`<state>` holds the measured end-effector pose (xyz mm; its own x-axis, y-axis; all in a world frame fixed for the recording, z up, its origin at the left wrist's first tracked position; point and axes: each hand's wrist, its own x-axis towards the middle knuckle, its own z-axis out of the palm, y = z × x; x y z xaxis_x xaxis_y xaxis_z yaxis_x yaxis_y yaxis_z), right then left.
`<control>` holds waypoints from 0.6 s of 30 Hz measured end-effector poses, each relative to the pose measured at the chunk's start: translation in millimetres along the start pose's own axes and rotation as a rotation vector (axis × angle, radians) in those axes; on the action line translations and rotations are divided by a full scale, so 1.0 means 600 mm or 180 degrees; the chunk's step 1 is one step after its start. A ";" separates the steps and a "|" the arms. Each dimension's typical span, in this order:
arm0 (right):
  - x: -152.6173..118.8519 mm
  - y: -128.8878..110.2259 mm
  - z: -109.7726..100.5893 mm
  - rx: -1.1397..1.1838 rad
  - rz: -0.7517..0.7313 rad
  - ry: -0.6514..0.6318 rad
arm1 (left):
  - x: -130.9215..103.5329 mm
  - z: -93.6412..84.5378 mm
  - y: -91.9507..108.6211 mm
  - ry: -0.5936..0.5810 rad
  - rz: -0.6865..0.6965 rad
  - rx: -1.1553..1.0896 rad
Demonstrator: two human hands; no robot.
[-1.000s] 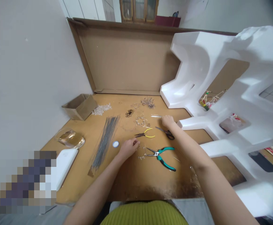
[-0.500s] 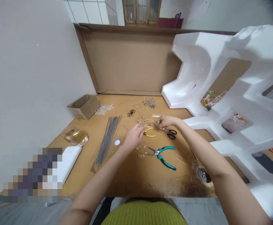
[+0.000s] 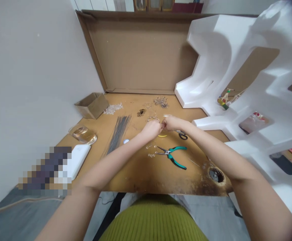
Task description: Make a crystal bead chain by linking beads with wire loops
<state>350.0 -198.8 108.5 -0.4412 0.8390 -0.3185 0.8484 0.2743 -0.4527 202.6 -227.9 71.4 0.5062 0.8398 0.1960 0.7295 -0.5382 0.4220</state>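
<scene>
My left hand (image 3: 151, 130) and my right hand (image 3: 170, 123) meet over the middle of the table, fingers pinched together at the tips. Whatever is between them is too small or hidden to make out. Just below lies a yellow handle (image 3: 162, 136) of a tool, mostly covered by my hands. Black-handled scissors (image 3: 183, 135) rest beneath my right wrist. Nearer to me, long-nose pliers with teal handles (image 3: 178, 148) lie spread beside a few clear beads (image 3: 151, 155). A loop of wire and beads (image 3: 153, 117) sits behind my left hand.
A bundle of thin grey wires (image 3: 119, 132), a cardboard box (image 3: 92, 106), clear beads (image 3: 113, 108) and a glass of liquid (image 3: 82, 134) stand left. Black rings (image 3: 141, 112) and a wire pile (image 3: 161, 101) lie behind. White foam packaging (image 3: 211, 60) borders the right; a hole (image 3: 216, 175) is near the front edge.
My hands have come together from apart: the left moved right, the right moved left away from the scissors. The camera view has tipped downward.
</scene>
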 end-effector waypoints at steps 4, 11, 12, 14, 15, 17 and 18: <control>-0.005 -0.003 0.006 0.0198 -0.0041 0.0190 | 0.005 -0.009 -0.006 -0.0026 -0.0240 -0.0513; -0.017 0.023 0.013 0.1505 -0.0359 0.0007 | -0.006 -0.016 -0.025 -0.0285 -0.0638 -0.1847; -0.018 0.026 0.016 0.1688 -0.0412 -0.0002 | -0.010 -0.016 -0.025 -0.0294 -0.0663 -0.2006; -0.022 0.028 0.022 0.2007 -0.0499 0.0019 | -0.019 -0.016 -0.026 -0.0269 -0.0760 -0.2486; -0.024 0.029 0.025 0.2140 -0.0531 0.0048 | -0.024 -0.016 -0.025 -0.0238 -0.0832 -0.2800; -0.031 0.028 0.032 0.2360 -0.0570 0.0122 | -0.033 -0.016 -0.023 -0.0168 -0.0979 -0.3447; -0.036 0.028 0.037 0.2480 -0.0589 0.0143 | -0.038 -0.016 -0.021 -0.0151 -0.1014 -0.3688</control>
<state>367.2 -222.6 89.5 -0.5286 0.8346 -0.1551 0.3070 0.0177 -0.9515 177.1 -239.7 70.1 0.4124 0.9071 -0.0842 -0.0097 0.0968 0.9953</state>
